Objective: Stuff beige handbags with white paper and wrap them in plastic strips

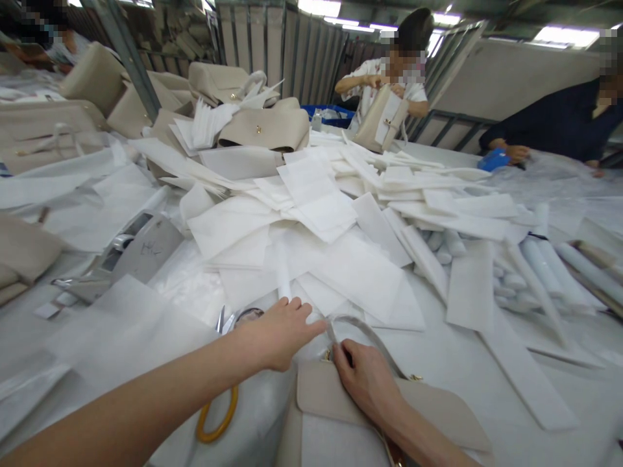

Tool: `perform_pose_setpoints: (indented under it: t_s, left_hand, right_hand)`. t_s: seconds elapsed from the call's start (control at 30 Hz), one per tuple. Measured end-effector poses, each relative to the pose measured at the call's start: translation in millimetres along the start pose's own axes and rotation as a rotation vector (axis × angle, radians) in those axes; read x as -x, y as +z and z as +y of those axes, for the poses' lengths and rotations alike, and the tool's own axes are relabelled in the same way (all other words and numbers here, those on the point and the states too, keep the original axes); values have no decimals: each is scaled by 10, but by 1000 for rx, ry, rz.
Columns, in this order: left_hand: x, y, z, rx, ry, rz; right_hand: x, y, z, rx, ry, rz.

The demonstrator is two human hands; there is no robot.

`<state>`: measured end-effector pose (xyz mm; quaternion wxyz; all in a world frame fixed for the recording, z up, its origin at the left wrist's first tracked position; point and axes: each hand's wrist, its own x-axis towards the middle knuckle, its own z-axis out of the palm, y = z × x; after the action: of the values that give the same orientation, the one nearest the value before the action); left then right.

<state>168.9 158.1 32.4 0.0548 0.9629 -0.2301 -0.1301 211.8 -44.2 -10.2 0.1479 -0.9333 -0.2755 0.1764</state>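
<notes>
A beige handbag point(428, 418) lies at the near edge of the table, its flap toward me. My right hand point(367, 379) rests on the flap with fingers curled near the base of the bag's grey strap point(360, 327). My left hand point(280, 334) reaches forward with fingers stretched out, its tips touching the strap and the white sheets beside it. A pair of scissors with yellow handles point(219, 415) lies under my left forearm, its blades point(222, 319) showing past the wrist.
A big heap of white fabric sheets point(341, 220) covers the table. Rolled white tubes point(535, 266) lie at right. More beige bags point(265, 126) stand at the back left. One person across the table holds a bag point(382, 120); another person's hand point(513, 154) rests at far right.
</notes>
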Motion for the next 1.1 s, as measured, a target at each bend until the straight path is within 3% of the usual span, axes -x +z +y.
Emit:
perform_pose_setpoints:
  t_s: [0.17, 0.33, 0.4, 0.53, 0.63, 0.87, 1.1]
  left_hand:
    - [231, 296, -61, -70, 129, 127]
    - [239, 344, -222, -5, 248, 137]
    - [197, 319, -234, 122, 191, 120]
    - [26, 238, -197, 518, -112, 156]
    - [-187, 160, -202, 614, -237, 186]
    - [-738, 80, -285, 743, -346, 92]
    - [-997, 24, -230, 701, -303, 75]
  right_hand:
    - [-13, 11, 3, 15, -4, 11]
    - [-6, 16, 5, 5, -3, 14]
    - [-7, 17, 9, 0, -2, 11]
    - [-8, 13, 11, -10, -2, 8]
    - [-5, 7, 8, -8, -2, 12]
    - [8, -15, -10, -12, 10, 4]
    - [24, -68, -18, 8, 29, 3]
